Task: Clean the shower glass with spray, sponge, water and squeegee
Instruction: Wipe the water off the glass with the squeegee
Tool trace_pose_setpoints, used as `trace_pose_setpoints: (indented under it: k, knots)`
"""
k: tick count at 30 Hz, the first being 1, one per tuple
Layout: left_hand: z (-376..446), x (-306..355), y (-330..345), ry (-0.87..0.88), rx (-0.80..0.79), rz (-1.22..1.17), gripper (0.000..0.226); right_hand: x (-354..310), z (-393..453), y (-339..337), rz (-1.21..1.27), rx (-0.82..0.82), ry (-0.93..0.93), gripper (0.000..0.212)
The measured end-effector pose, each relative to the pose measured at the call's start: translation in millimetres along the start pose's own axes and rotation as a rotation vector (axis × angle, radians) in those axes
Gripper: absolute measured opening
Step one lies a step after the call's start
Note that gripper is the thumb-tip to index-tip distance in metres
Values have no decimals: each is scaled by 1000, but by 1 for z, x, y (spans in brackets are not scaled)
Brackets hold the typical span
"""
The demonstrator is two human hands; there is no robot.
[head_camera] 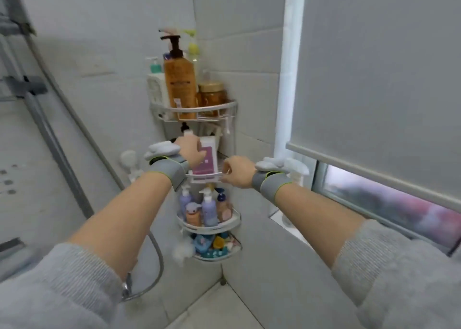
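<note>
Reaching 2 hands [192, 151], mid shelf [207, 175], purple btl [208, 159]

- The left hand [190, 150] reached into the middle of the frame, its fingers hidden behind a white-and-purple carton [207, 158] — whether they gripped it could not be told.
- The right hand [237, 170] showed only its back; its fingertips at the shelf rim [203, 174] were blurred.
- Bottle labels [180, 83] on the top tier were too smeared to read.
- The lowest basket's contents [212, 246] were small, jumbled shapes — unidentifiable.
- Both sleeves ran off the bottom edge.
</note>
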State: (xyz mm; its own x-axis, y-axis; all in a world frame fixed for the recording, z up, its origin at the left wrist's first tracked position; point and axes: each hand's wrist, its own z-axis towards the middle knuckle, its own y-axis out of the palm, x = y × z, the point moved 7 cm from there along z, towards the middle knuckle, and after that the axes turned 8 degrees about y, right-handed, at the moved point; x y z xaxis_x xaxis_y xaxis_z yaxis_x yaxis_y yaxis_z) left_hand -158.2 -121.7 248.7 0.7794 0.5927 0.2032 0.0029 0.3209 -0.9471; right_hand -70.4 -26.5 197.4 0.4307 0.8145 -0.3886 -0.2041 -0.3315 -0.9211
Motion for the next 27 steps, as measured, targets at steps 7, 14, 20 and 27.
trace_pose_setpoints:
  k: [7, 14, 20, 27]
  knots:
    - [-68, 159, 207, 250, -390, -55, 27, 218, -147, 82, 22, -135, 374, 27]
    - [-117, 271, 283, 503, -521, -107, 29, 332, -252, 60, 37, -5, 672, 20]
    - [-164, 366, 312, 824, -627, -144, 30, 401, -354, 45, 25, 94, 1006, 21]
    - [-235, 469, 343, 1110, -725, -194, 47, 445, -444, 20, -253, 56, 1110, 26]
